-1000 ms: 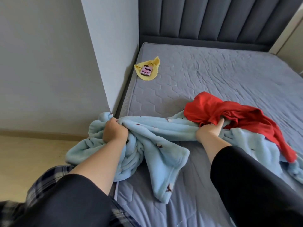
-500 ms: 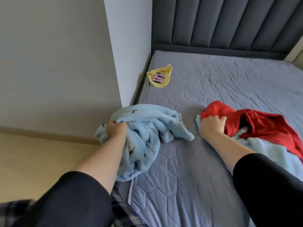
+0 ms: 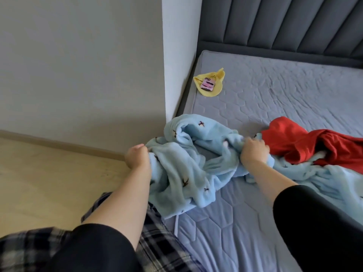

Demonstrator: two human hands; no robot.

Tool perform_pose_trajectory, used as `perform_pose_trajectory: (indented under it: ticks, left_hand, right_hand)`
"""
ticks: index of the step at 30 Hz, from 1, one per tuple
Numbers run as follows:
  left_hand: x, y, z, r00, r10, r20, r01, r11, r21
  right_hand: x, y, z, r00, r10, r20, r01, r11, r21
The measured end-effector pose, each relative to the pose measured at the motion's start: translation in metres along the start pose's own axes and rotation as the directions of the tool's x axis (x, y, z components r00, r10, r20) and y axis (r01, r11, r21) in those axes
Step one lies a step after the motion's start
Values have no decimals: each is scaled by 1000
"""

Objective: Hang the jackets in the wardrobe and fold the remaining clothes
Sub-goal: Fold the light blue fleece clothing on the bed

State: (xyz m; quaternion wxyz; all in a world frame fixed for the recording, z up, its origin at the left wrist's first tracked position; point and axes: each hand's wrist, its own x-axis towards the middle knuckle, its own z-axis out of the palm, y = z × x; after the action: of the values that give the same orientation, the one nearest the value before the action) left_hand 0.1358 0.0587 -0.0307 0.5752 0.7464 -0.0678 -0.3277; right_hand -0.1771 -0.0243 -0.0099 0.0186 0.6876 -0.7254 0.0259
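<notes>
**Both hands clamped on blue fleece at mattress left edge**

- Left hand (image 3: 137, 158): grip closed on a bunched end of the light-blue fleece garment (image 3: 184, 173). It sits just off the left edge of the mattress (image 3: 275, 95), over the wooden floor (image 3: 49, 173).
- Right hand (image 3: 254, 152): grip closed on another bunch of the same fleece, knuckles up, over the mattress a little in from its left edge.
- Fleece: small dark motifs. It sags in a loop between the two hands and spills over the mattress's left edge.
- More blue fleece runs toward the mattress's right side. Cannot tell whether it is one piece or two.
- Red garment (image 3: 294, 142): crumpled on the mattress's right half, lying partly on top of the blue fleece and just beside the right hand.
- Yellow cloth (image 3: 216, 89): far-left corner of the mattress, with a small pink-and-black item (image 3: 207, 84) resting on it. Well apart from the hands.
- Padded grey headboard (image 3: 275, 26) stands at the mattress's far end.
- White wall corner (image 3: 178, 55) stands against the mattress's left side.
- Black sleeves on both arms, pushed up the forearms. Plaid trousers (image 3: 157, 242) touch the mattress's near-left edge.
</notes>
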Motion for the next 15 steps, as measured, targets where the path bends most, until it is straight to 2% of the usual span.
perform_pose_trajectory:
  ticks: [1,2,3,5,7,8,9,10,11,12,13,14,15]
  left_hand:
    - [4,3,-5,998,-29,-59,31,999,41]
    - [5,4,-7,995,-74,-70,77,996,49]
    - [2,7,-7,991,-133,-26,133,991,-2]
    - [-7,8,0,956,-218,196,255,948,-190]
    - [-26,11,7,887,-215,408,371,859,-353]
    - [-34,14,9,861,-190,472,401,825,-399]
    - [-40,17,8,837,-156,524,418,801,-429]
    - [-44,20,7,810,-111,576,432,778,-457]
    - [-46,24,3,777,-63,627,446,757,-476]
    - [-45,27,-3,754,-24,656,454,741,-495]
    - [-45,29,-6,747,-10,665,455,736,-500]
    - [-42,29,-9,759,-21,651,446,746,-495]
    - [-39,28,-12,789,-49,613,418,774,-476]
  right_hand:
    - [1,11,1,991,133,-3,-133,991,34]
    - [0,17,0,980,199,28,-200,979,50]
    - [-1,14,-2,981,188,36,-191,979,71]
    - [-6,-8,-8,995,22,-95,3,967,253]
    - [-22,-47,-23,957,-147,-250,262,805,532]
    - [-30,-67,-31,942,-245,-230,336,673,659]
    - [-39,-85,-38,920,-369,-131,327,541,775]
    - [-49,-100,-40,865,-500,35,238,471,850]
    - [-58,-111,-40,772,-603,200,176,505,845]
    - [-66,-118,-37,666,-669,330,193,582,790]
    - [-69,-119,-29,594,-688,417,259,655,710]
    - [-70,-117,-20,567,-679,467,331,706,626]
    - [-72,-116,-14,587,-657,473,388,741,548]
